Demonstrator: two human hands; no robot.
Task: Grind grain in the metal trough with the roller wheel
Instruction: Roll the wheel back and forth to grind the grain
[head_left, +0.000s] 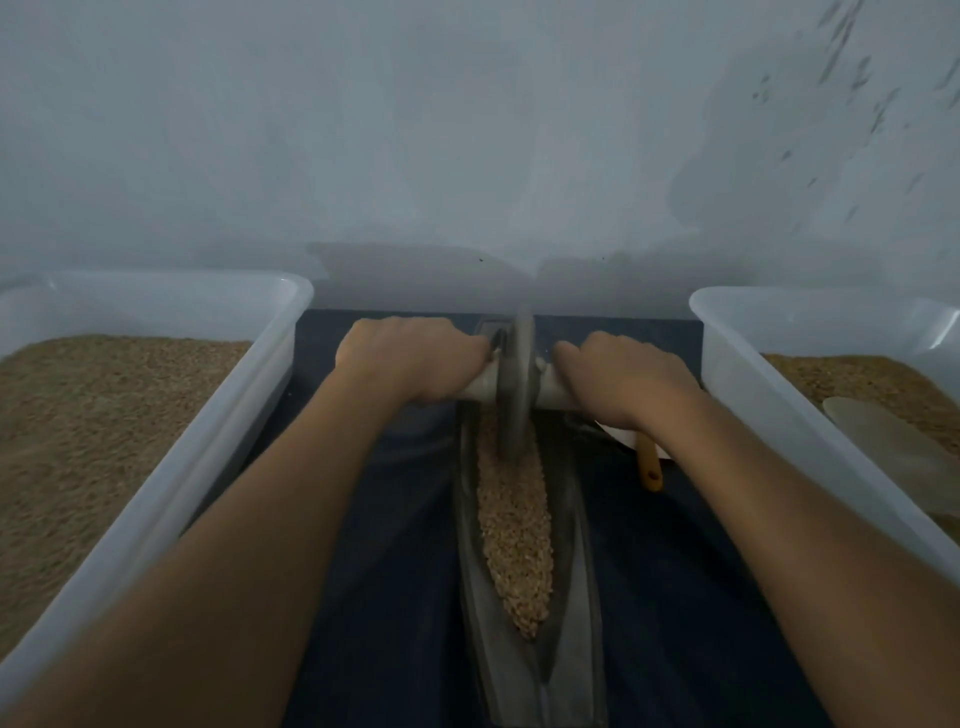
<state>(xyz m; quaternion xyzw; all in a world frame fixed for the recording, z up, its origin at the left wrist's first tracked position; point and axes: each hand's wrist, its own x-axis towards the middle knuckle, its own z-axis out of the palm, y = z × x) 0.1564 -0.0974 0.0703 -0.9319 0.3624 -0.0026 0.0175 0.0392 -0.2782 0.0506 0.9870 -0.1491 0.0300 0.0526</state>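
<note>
A long, narrow metal trough (576, 597) runs away from me down the middle of a dark blue mat. Tan grain (514, 530) fills its groove. The grey roller wheel (515, 387) stands upright in the trough near the far end, blurred by motion. A pale axle handle (480, 387) sticks out on both sides of the wheel. My left hand (410, 358) grips the left end of the handle. My right hand (623, 379) grips the right end. Both arms are stretched forward.
A clear plastic bin (208, 447) of grain stands at the left. A second clear bin (779, 410) at the right holds grain and a pale scoop (883, 441). A yellow-handled tool (650, 465) lies under my right wrist. A pale wall rises close behind.
</note>
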